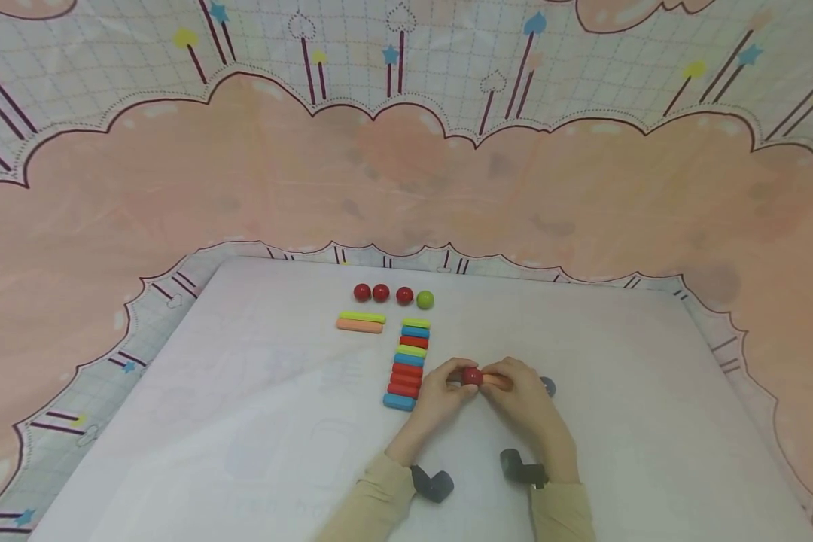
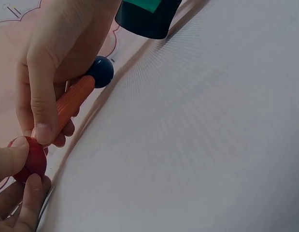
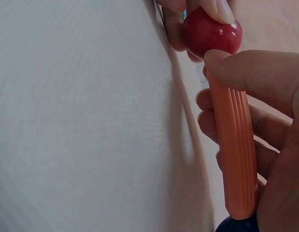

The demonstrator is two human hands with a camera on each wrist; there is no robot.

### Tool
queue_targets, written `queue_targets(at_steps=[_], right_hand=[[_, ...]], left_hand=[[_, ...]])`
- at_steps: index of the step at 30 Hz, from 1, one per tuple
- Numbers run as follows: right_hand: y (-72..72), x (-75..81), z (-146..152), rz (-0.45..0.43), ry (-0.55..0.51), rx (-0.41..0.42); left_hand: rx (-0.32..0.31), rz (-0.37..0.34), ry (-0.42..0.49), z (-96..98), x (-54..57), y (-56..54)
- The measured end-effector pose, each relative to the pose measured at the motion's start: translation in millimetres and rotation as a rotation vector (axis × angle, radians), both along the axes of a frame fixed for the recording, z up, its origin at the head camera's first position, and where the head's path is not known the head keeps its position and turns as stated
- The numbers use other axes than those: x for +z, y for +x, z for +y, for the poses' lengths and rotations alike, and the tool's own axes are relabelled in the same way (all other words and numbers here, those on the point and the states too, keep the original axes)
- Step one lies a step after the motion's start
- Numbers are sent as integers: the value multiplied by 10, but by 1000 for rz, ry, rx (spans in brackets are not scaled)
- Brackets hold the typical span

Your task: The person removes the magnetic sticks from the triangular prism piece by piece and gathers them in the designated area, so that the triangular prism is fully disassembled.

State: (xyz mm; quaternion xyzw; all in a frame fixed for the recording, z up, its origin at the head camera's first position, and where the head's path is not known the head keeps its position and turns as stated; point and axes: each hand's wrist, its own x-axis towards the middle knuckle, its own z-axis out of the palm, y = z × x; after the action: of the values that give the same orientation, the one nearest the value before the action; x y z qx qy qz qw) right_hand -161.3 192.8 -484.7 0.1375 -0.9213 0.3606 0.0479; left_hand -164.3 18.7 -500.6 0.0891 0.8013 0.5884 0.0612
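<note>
My left hand (image 1: 440, 393) pinches a glossy red ball (image 1: 472, 376) between thumb and fingers. From the other side, my right hand (image 1: 527, 395) grips an orange ridged stick (image 3: 234, 150), its thumb lying along the end beside the ball. In the right wrist view the stick's upper end meets the red ball. At the stick's opposite end sits a dark blue ball (image 2: 103, 71), which pokes out past the right hand. Both hands are over the white table (image 1: 278, 452), and the right fingers hide part of the stick.
Left of my hands runs a column of short red, blue and yellow-green sticks (image 1: 406, 360). Farther back lie a yellow-green stick (image 1: 362, 318) and an orange stick (image 1: 360, 326) side by side. Behind them, several red balls (image 1: 381, 293) line up with a green ball (image 1: 424, 299).
</note>
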Motion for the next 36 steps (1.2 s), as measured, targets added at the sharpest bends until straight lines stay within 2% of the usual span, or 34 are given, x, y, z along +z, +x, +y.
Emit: queue_targets(at_steps=[23, 36], right_hand=[[-28, 21, 11, 23, 14, 44], [-20, -10, 57, -3, -11, 42]], left_hand=[[-38, -38, -24, -41, 50, -6], [-112, -44, -5, -65, 37, -19]])
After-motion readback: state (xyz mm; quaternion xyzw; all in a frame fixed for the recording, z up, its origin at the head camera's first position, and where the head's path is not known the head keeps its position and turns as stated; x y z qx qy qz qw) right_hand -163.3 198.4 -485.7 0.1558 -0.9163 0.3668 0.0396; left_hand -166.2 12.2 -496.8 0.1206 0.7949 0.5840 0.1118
